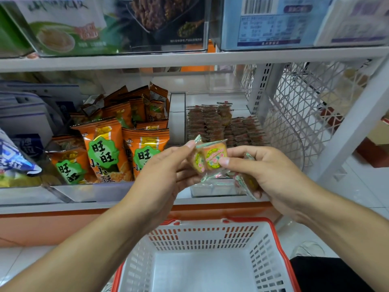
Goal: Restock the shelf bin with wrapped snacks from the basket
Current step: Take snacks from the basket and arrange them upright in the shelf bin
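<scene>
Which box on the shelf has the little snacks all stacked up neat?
The clear bin on the right, behind the hands. Its small brown packets lie in tidy stacks, while the orange bags in the bin to its left stand jumbled and leaning.

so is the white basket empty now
Empty as far as visible: the white plastic basket with red rim shows only a bare white floor; its near end is cut off.

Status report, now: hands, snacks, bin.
Left hand and right hand both pinching wrapped snacks above the shelf bin. Basket interior shows bare. Nothing blocking the bin.
</scene>
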Demonstrator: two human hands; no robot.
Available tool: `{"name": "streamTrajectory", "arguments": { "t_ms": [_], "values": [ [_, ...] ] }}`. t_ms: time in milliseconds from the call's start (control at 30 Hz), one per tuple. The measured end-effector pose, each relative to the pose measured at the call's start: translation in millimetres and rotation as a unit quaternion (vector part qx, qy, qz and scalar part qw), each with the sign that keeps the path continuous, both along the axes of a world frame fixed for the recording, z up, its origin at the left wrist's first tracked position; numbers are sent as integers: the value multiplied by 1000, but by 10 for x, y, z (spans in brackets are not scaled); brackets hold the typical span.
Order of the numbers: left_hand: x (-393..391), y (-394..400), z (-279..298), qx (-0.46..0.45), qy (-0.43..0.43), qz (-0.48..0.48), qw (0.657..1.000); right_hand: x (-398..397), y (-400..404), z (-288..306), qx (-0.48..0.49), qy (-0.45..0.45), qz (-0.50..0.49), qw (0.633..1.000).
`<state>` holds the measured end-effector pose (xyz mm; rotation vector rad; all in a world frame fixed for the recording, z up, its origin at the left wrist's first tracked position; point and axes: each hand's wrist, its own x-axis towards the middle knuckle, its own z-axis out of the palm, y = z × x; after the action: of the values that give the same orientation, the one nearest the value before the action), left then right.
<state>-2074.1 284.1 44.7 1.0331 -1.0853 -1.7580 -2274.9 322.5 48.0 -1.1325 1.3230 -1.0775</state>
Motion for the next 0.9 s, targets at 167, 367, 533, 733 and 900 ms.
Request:
{"name": "streamTrajectory", "arguments": {
  "t_ms": [167, 367, 533, 733, 900],
  "values": [
    [-6, -20, 19, 23, 22, 46, 998, -82, -48, 26, -6, -22, -40, 999],
    [-39, 11, -12, 2, 3, 10, 1000, -52, -16, 13, -36, 1, 14, 999],
    [-24, 29, -16, -34, -19, -45, 998, -20, -2, 36, -33, 17, 28, 999],
    [-57, 52, 26, -46, -20, -66, 997, -58, -4, 108, -15, -4, 36, 999],
    [-77, 108, 1, 1, -65, -123, 990, -44, 45, 109, -84, 91, 81, 989]
  ]
}}
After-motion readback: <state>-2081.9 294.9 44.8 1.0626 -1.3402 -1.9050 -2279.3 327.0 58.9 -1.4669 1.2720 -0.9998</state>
